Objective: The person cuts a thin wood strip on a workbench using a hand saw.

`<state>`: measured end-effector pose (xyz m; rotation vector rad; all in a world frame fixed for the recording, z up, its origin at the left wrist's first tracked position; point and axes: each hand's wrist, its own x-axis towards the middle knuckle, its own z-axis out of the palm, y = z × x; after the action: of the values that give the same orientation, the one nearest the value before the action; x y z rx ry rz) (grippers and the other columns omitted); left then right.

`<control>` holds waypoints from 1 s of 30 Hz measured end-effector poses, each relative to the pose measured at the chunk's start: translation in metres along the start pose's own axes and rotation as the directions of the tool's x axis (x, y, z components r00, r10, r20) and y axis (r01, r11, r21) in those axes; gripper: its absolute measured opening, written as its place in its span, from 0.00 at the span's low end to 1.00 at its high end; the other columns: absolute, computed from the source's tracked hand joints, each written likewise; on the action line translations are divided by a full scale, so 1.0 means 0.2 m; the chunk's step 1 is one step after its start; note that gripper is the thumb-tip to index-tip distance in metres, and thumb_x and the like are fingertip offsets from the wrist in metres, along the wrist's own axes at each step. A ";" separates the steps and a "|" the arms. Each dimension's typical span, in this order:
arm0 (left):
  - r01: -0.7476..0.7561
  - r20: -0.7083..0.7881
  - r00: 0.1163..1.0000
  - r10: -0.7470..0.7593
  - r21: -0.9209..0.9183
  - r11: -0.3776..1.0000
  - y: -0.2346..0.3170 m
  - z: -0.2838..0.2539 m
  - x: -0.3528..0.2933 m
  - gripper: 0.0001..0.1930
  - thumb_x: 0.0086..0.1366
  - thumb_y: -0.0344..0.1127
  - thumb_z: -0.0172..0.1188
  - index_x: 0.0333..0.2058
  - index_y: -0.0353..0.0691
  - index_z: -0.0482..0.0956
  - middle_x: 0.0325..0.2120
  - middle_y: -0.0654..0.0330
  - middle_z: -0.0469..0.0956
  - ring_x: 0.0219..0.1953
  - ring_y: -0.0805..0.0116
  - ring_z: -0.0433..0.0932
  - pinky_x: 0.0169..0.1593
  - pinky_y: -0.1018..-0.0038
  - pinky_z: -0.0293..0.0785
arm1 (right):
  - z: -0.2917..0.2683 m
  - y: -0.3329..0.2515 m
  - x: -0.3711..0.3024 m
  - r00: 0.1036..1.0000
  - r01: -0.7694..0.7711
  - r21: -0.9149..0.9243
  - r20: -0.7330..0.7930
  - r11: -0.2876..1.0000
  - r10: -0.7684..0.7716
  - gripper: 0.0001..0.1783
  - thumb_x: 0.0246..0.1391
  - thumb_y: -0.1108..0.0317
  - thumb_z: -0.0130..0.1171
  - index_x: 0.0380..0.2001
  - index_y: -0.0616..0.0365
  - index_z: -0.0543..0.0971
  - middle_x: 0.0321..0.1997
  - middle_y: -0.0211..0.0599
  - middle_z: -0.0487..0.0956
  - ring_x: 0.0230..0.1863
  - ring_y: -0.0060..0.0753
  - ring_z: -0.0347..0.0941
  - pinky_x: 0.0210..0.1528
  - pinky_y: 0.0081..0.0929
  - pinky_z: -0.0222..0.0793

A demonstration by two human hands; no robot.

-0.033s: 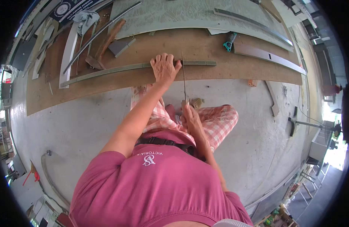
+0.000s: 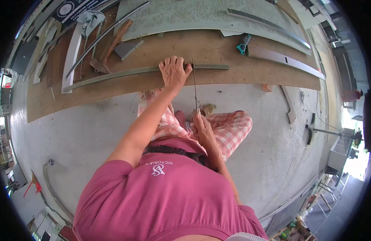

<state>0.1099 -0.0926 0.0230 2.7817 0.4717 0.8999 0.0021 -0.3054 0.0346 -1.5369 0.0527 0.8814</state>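
Observation:
A long, narrow grey-green strip (image 2: 125,73) lies across the brown board, crosswise in front of me. My left hand (image 2: 175,72) grips it from above, its fingers over the far edge and its thumb close to the saw. The thin-bladed saw (image 2: 195,86) crosses the strip just right of that thumb, its blade pointing away from me. Low between my knees, my right hand (image 2: 203,125) is closed around the saw's handle, most of which its fingers hide. A short end of the strip extends right of the blade.
The brown board (image 2: 153,90) lies at floor level. A wooden-handled hammer (image 2: 113,48), a grey offcut (image 2: 127,49) and a white bar (image 2: 73,56) lie left. A teal-handled tool (image 2: 242,45) and metal bars (image 2: 288,61) lie right. A pale patterned sheet (image 2: 185,16) covers the far side.
My right hand and the saw have shifted slightly toward me. The left hand stays on the strip.

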 end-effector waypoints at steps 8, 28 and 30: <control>0.005 0.005 1.000 -0.005 -0.002 1.000 -0.02 -0.01 -0.02 0.13 0.57 0.49 0.61 0.30 0.46 0.74 0.32 0.62 0.72 0.38 0.60 0.69 0.46 0.61 0.58 | -0.02 -0.17 -0.19 0.995 -0.086 0.255 0.073 0.963 0.069 0.25 0.65 0.41 0.41 0.39 0.54 0.69 0.19 0.21 0.59 0.16 0.14 0.52 0.16 0.16 0.46; -0.017 -0.075 0.997 0.014 -0.048 0.999 -0.01 -0.01 -0.02 0.12 0.57 0.47 0.61 0.28 0.47 0.74 0.28 0.63 0.71 0.36 0.61 0.69 0.44 0.61 0.58 | -0.09 -0.24 -0.10 0.981 0.092 0.188 -0.185 0.978 -0.056 0.22 0.65 0.45 0.45 0.36 0.54 0.69 0.18 0.23 0.63 0.13 0.13 0.52 0.12 0.16 0.45; 0.004 -0.050 0.999 -0.007 -0.052 0.999 0.00 -0.02 -0.02 0.12 0.58 0.47 0.61 0.28 0.47 0.74 0.28 0.63 0.71 0.36 0.61 0.69 0.45 0.61 0.58 | -0.19 -0.17 -0.11 0.983 0.079 0.223 -0.182 0.972 -0.038 0.23 0.65 0.44 0.45 0.36 0.54 0.69 0.18 0.23 0.62 0.13 0.13 0.52 0.12 0.15 0.45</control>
<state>0.1054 -0.0931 0.0240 2.7159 0.4569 0.9685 0.0228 -0.3415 0.0714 -1.3877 0.2294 0.6657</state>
